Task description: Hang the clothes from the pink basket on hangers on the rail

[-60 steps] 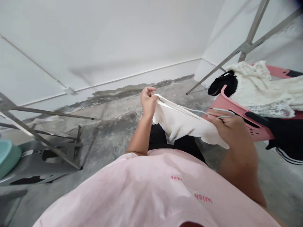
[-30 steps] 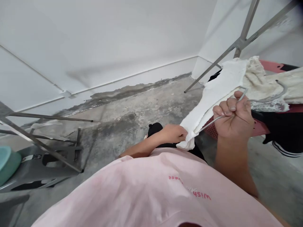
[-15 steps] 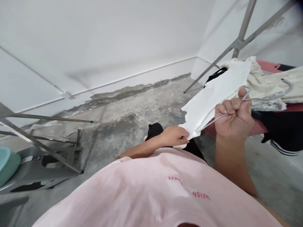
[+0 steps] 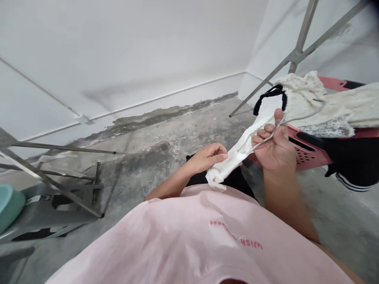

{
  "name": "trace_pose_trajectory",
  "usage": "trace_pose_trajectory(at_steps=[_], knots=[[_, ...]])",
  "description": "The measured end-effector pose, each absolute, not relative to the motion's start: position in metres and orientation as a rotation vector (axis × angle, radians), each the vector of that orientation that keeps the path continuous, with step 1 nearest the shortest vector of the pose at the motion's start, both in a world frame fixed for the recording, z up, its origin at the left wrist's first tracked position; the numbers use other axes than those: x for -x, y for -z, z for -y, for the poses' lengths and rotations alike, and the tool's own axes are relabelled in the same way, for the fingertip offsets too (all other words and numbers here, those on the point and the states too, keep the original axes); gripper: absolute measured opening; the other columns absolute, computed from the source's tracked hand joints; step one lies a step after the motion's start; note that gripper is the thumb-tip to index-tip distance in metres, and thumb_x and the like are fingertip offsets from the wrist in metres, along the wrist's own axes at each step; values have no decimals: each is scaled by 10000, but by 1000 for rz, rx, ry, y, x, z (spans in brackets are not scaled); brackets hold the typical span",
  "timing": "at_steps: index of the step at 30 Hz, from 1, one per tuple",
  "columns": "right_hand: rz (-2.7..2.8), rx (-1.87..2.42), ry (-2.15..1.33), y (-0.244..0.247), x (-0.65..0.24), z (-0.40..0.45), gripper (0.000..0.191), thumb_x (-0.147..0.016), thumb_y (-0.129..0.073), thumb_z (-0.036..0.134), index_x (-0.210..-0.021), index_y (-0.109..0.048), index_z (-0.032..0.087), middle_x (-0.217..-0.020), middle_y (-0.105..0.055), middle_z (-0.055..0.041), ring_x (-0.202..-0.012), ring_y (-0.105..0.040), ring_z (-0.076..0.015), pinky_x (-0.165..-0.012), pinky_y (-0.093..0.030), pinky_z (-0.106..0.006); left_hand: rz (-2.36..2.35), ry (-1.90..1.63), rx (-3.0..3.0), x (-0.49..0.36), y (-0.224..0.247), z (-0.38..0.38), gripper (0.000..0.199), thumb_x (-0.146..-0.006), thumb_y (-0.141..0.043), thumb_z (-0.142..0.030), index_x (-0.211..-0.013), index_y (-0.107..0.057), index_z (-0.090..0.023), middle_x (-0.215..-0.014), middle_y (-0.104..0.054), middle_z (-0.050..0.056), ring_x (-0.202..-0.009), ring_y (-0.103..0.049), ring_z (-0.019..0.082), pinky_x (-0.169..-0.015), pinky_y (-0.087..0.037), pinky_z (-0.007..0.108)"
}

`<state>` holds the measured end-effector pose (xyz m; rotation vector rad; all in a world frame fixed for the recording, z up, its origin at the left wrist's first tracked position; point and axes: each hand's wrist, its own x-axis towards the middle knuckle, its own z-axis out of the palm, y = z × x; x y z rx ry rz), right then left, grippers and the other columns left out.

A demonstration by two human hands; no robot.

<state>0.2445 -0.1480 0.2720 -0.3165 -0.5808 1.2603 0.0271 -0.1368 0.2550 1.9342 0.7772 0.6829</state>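
In my right hand [image 4: 275,148] is a thin grey wire clothes hanger [image 4: 306,117], its hook pointing out to the right. The hanger's other end runs into a long, narrow, bunched white garment [image 4: 237,152], which slants down toward my shirt with its lower end drooping loose. My left hand [image 4: 207,157] is at the garment's left edge, fingers curled and thumb against the cloth. How firmly it pinches the fabric is hard to see.
At right, a pink perforated basket [image 4: 310,157] has cream lace clothing [image 4: 334,106] and a black striped garment [image 4: 352,161] draped over it. Metal rack legs [image 4: 296,55] stand behind. At left are another metal frame [image 4: 59,185], a grey stool [image 4: 65,201] and a teal basin [image 4: 10,205].
My right hand has moved left and down with the hanger. The white garment has gone from spread out to narrow and bunched. My left hand has shifted slightly up and left, its fingers looser.
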Motion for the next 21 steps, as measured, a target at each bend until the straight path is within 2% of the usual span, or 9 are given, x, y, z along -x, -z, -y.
trace_pose_trajectory(at_steps=[4,9,11,13,16,19,21], knots=[[606,362,-1267,-273,-238,149,495,-650,-814,170,-1081,-637,336,-723,-529,83,-594,-472,-57,-535,-399,-201,-822,-416,-2079,-25,-252,141,443,-859,-565,-609,-889,-598,-168,-842,-598,4,-741,-512,128,-624,-356,231],[694,423,-1209,-277,-229,152,477,-653,-801,209,-1081,-643,350,-705,-544,80,-572,-479,-63,-525,-415,-199,-589,-248,-1829,-26,-252,152,414,-811,-647,-550,-743,-484,-176,-655,-473,-41,-593,-432,94,-554,-320,227],[757,458,-1163,-278,-222,152,460,-652,-806,232,-1072,-640,324,-698,-560,76,-579,-511,-67,-539,-447,-201,-573,-340,-1686,-24,-253,160,422,-813,-645,-547,-718,-449,-186,-616,-429,-51,-545,-400,85,-526,-305,229],[800,499,-1135,-279,-212,151,436,-651,-807,241,-1046,-632,301,-700,-576,75,-594,-541,-73,-560,-481,-210,-662,-609,-1667,-20,-258,167,436,-833,-625,-545,-692,-412,-192,-613,-401,-50,-540,-376,81,-523,-290,233],[810,521,-1138,-286,-195,146,441,-634,-810,230,-1027,-615,280,-689,-571,80,-601,-560,-78,-564,-496,-213,-798,-1004,-1882,-8,-267,177,428,-878,-586,-513,-672,-401,-187,-661,-419,-29,-624,-409,101,-604,-336,251],[796,484,-1190,-297,-178,139,440,-642,-795,227,-1038,-610,275,-684,-572,75,-589,-552,-87,-518,-469,-213,-987,-1061,-2152,7,-274,183,369,-823,-668,-515,-804,-500,-187,-827,-540,8,-778,-486,142,-717,-381,276],[777,469,-1235,-304,-166,132,394,-648,-781,202,-996,-615,282,-688,-583,67,-594,-547,-96,-503,-454,-219,-1188,-971,-2178,19,-275,184,392,-790,-697,-527,-890,-511,-197,-889,-575,11,-791,-501,152,-693,-372,272]])
